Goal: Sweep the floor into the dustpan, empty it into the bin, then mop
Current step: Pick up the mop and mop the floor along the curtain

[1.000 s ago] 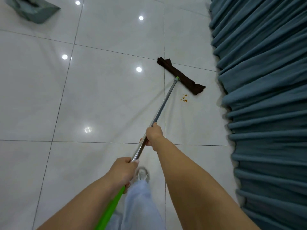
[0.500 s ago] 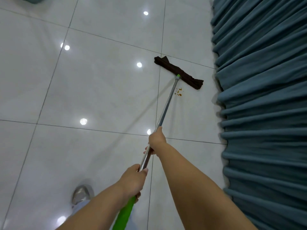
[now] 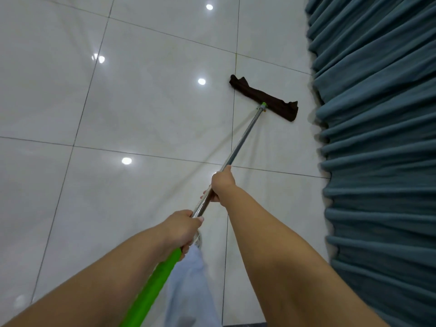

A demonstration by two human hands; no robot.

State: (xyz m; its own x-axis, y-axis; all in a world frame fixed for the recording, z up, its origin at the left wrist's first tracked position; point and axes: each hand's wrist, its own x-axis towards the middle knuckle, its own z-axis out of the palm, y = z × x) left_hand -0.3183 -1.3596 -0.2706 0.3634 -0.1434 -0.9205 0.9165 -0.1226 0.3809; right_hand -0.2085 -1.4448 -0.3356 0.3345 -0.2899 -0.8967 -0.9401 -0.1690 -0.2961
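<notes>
A flat mop with a dark brown cloth head lies on the glossy white tiled floor, close to the curtain. Its metal pole runs back toward me and ends in a green grip. My right hand is closed around the metal pole, ahead of my left. My left hand grips the pole where the metal meets the green grip. No crumbs show on the floor near the mop head.
A pleated teal curtain hangs along the whole right side. My leg in light trousers and a shoe show below the hands. Ceiling lights reflect off the tiles to the left.
The small orange crumbs beside the mop head are no longer visible; the mop head sits where they were. The dustpan at the upper left has left the view.
</notes>
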